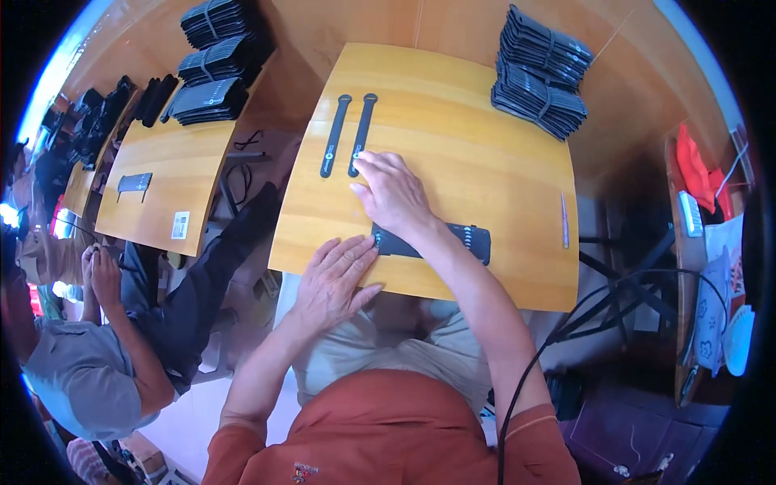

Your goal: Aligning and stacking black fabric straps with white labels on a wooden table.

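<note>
Two dark straps, a left strap [336, 136] and a right strap [364, 125], lie side by side on the wooden table [477, 170], each with a rounded tab at its far end and small light print near its near end. My right hand [394, 192] reaches over the table, its fingertips on the near end of the right strap and its thumb held apart. Below its wrist lies a flat black fabric pouch [477, 242], partly hidden by my forearm. My left hand [339, 271] rests at the table's near edge, fingers stretched, fingertips at the pouch's left end.
Bundled stacks of black pouches [540, 77] stand at the table's far right corner. A thin pen-like stick [565, 220] lies near the right edge. At left, a person [101, 356] sits by another table [153, 202] with more bundles [212, 97]. A black cable [529, 368] hangs beside my right arm.
</note>
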{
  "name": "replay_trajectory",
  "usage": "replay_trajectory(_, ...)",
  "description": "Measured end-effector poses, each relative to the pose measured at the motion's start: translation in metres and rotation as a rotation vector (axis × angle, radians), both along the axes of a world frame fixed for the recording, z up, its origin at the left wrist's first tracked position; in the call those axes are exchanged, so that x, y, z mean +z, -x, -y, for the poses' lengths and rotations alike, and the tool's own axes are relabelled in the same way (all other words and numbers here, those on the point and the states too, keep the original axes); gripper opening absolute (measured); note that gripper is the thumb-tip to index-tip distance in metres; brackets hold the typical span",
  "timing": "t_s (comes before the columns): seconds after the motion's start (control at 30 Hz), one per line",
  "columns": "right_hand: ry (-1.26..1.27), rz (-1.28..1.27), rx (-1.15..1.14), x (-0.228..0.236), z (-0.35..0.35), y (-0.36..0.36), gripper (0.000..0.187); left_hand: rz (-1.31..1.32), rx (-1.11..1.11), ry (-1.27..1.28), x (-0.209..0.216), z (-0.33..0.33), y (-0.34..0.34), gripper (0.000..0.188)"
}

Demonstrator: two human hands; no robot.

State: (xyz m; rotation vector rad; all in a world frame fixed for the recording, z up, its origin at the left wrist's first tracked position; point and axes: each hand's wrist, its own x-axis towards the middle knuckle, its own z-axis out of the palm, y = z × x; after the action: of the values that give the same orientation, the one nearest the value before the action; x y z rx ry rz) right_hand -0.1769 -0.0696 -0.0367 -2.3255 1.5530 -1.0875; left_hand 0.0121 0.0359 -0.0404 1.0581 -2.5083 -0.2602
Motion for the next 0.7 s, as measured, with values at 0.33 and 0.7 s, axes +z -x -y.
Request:
replay_trajectory(0.33, 0.158, -0.529, -0.052, -0.018, 0.022, 0.012, 0.021, -0.066, 0.004, -0.042, -0.003, 0.000, 0.000, 0.056)
replay_trajectory(0.7, -0.004, -0.398, -0.186, -0.001, 0.006, 0.082, 0.010, -0.167, 0.030, -0.078, 0.004, 0.000, 0.002, 0.050)
